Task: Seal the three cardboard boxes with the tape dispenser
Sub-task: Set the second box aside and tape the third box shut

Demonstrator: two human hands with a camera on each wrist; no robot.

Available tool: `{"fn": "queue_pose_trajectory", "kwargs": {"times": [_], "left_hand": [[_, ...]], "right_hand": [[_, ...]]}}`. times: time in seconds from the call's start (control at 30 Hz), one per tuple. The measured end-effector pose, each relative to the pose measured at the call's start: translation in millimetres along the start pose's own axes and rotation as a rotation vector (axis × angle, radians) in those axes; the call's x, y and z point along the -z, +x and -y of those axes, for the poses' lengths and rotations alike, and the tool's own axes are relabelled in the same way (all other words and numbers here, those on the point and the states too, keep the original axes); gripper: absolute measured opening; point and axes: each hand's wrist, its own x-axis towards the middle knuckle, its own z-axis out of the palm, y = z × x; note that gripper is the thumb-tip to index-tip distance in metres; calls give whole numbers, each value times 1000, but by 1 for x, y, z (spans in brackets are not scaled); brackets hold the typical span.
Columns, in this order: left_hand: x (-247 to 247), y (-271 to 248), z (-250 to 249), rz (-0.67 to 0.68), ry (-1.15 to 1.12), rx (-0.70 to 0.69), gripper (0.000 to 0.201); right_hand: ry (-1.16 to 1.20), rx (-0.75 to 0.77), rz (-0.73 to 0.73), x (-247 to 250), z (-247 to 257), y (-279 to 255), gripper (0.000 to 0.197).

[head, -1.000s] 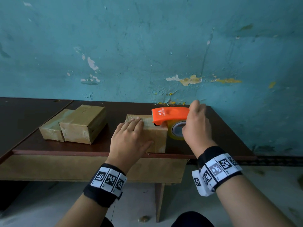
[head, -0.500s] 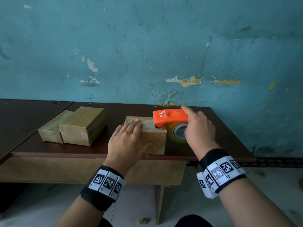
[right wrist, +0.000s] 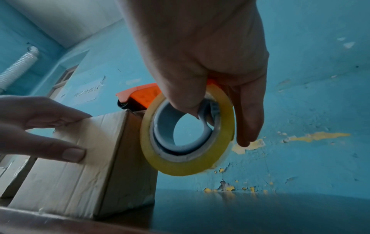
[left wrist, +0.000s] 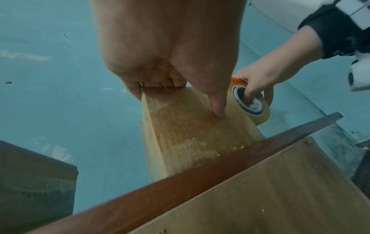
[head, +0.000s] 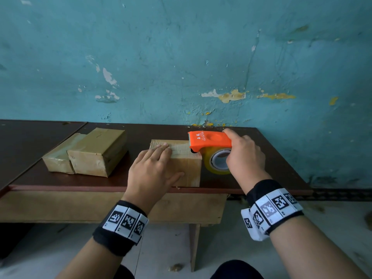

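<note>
A small cardboard box point(head: 187, 170) stands near the front edge of the dark table point(head: 271, 156). My left hand point(head: 159, 164) rests on it, fingers flat on top and thumb against the front face point(left wrist: 190, 134). My right hand point(head: 243, 156) grips the orange tape dispenser point(head: 209, 140). The thumb is in the core of the yellowish tape roll point(right wrist: 216, 163) and the fingers lie over the housing. The dispenser's front end sits on the right end of the box top, and the roll hangs beside the box's right side. Two taped boxes point(head: 96, 156) lie side by side at the left.
A peeling blue wall point(head: 201, 67) rises straight behind the table. A second dark tabletop point(head: 30, 141) adjoins on the left. The table's right edge is just beyond my right hand, with floor point(head: 332, 228) below.
My right hand has come down from above the dispenser to behind it, and the dispenser sits a little lower on the box's right end. The left hand has stayed on the box.
</note>
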Motion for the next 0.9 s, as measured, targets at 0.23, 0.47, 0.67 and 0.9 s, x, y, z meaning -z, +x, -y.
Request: {"fn": "queue_pose_trajectory", "kwargs": {"times": [0.23, 0.47, 0.67, 0.9], "left_hand": [[-1, 0, -1, 2, -16, 9, 72], [1, 1, -2, 13, -21, 17, 71], [2, 0, -2, 25, -32, 18, 70], [5, -1, -4, 36, -51, 37, 70]], "right_hand": [[52, 17, 31, -1, -2, -7, 78], [48, -22, 12, -6, -3, -6, 72], [65, 3, 8, -2, -10, -2, 63], [53, 55, 11, 7, -15, 5, 62]]}}
